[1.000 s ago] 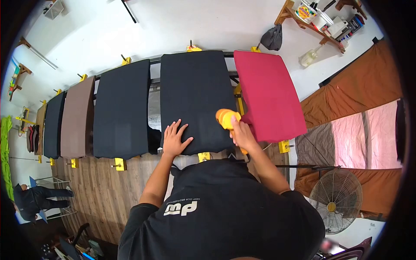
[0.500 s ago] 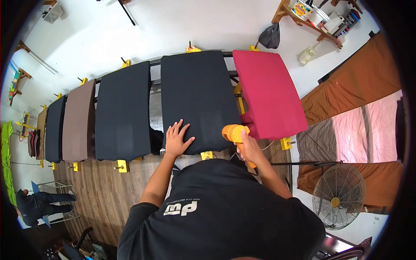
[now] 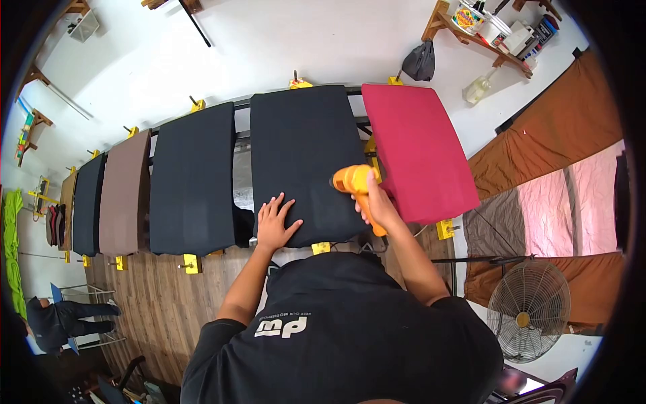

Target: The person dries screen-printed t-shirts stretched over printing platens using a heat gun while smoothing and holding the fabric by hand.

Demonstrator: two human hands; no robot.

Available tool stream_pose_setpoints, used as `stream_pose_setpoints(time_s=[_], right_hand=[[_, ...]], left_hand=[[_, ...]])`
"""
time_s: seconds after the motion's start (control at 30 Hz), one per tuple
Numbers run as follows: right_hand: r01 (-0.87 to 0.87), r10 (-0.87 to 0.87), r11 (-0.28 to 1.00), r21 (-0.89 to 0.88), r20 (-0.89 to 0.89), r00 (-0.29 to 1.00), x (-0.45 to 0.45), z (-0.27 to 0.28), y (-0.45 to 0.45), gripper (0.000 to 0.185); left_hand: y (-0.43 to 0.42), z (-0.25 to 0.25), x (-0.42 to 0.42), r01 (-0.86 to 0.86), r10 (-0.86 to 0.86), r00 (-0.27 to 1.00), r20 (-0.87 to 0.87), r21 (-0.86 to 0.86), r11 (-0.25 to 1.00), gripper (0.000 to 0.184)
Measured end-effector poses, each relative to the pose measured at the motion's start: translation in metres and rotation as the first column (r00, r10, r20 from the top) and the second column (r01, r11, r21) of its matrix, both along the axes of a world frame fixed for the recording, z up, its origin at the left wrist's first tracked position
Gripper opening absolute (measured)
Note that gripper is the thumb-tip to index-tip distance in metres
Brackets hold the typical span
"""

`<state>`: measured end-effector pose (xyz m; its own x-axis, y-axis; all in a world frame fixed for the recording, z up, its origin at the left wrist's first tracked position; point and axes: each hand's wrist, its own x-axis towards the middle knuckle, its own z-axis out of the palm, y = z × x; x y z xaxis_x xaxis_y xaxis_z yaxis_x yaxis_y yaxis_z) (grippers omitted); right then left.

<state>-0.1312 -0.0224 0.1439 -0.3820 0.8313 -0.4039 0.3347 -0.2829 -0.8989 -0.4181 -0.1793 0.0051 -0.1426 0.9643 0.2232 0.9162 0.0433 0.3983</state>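
My left hand (image 3: 274, 222) lies flat with fingers spread on the lower left part of a black T-shirt (image 3: 303, 141), which is stretched over a board. In my right hand (image 3: 379, 209) is a yellow heat gun (image 3: 353, 180), gripped by its handle. Its nozzle points left, over the right side of the same black fabric. A red garment (image 3: 420, 151) covers the board to the right of it. On the left, another board carries black fabric (image 3: 193, 178).
More covered boards, one with brown fabric (image 3: 124, 195), continue left on yellow clamps (image 3: 192, 263). A fan (image 3: 527, 313) stands at right. A shelf (image 3: 478, 42) with tubs is on the wall. Another person (image 3: 64, 323) is at far left.
My right hand has moved the heat gun up and left, from near the red garment's edge to over the black T-shirt. My left hand stays flat in nearly the same place.
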Motion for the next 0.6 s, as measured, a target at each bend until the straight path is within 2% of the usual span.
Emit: stream_pose_setpoints(time_s=[0.03, 0.1, 0.13, 0.17, 0.2, 0.23, 0.3, 0.33, 0.37, 0.43, 0.5, 0.53, 0.6], right_hand=[[-0.077, 0.07, 0.994, 0.074, 0.093, 0.993, 0.006, 0.004, -0.008, 0.097], [-0.109, 0.1, 0.992, 0.056, 0.144, 0.985, 0.024, 0.0, -0.024, 0.095], [-0.054, 0.054, 0.999, -0.003, 0.051, 0.997, 0.03, 0.014, -0.037, 0.093], [-0.063, 0.063, 0.998, 0.0, 0.044, 0.997, 0.038, 0.018, -0.047, 0.091], [-0.161, 0.153, 0.987, 0.024, 0.187, 0.97, 0.052, 0.008, -0.053, 0.089], [-0.157, 0.114, 0.975, 0.158, 0.253, 0.961, 0.055, 0.008, -0.067, 0.087], [-0.164, 0.162, 0.987, -0.006, 0.178, 0.971, 0.063, 0.019, -0.075, 0.085], [-0.093, 0.103, 0.992, -0.085, 0.125, 0.987, 0.062, 0.027, -0.078, 0.084], [-0.095, 0.105, 0.992, -0.082, 0.124, 0.987, 0.059, 0.027, -0.08, 0.084], [-0.162, 0.107, 0.963, 0.214, 0.247, 0.963, 0.056, 0.025, -0.083, 0.086], [-0.053, 0.054, 0.999, -0.012, 0.126, 0.991, 0.054, 0.003, -0.067, 0.085], [-0.003, 0.005, 0.999, -0.046, 0.052, 0.999, 0.047, 0.004, -0.059, 0.084], [-0.133, 0.093, 0.975, 0.178, 0.216, 0.972, 0.037, -0.003, -0.044, 0.086]], left_hand=[[0.001, 0.0, 0.0, -0.003, 0.003, 1.0, -0.003, 0.006, 1.0, 0.067], [0.003, 0.002, 0.001, -0.002, 0.002, 1.0, 0.0, 0.008, 1.0, 0.067], [0.002, 0.002, 0.001, -0.005, 0.005, 1.0, 0.003, 0.008, 1.0, 0.067], [0.002, 0.002, 0.001, -0.003, 0.003, 1.0, 0.003, 0.011, 1.0, 0.067], [0.002, 0.003, 0.002, -0.005, 0.005, 1.0, 0.001, 0.009, 1.0, 0.067], [0.002, 0.004, 0.002, -0.008, 0.008, 1.0, -0.002, 0.008, 1.0, 0.066], [0.003, 0.004, 0.002, -0.014, 0.014, 1.0, 0.005, 0.014, 1.0, 0.066], [0.003, 0.003, 0.002, -0.014, 0.014, 1.0, 0.001, 0.014, 1.0, 0.066], [0.003, 0.002, 0.002, -0.012, 0.012, 1.0, -0.005, 0.013, 1.0, 0.066], [0.003, 0.005, 0.002, -0.013, 0.013, 1.0, 0.002, 0.002, 1.0, 0.066], [0.004, 0.007, 0.001, -0.01, 0.01, 1.0, 0.008, -0.005, 1.0, 0.066], [0.004, 0.006, 0.001, -0.008, 0.008, 1.0, 0.014, -0.008, 1.0, 0.066], [0.003, 0.006, 0.0, -0.006, 0.007, 1.0, 0.018, -0.012, 1.0, 0.066]])
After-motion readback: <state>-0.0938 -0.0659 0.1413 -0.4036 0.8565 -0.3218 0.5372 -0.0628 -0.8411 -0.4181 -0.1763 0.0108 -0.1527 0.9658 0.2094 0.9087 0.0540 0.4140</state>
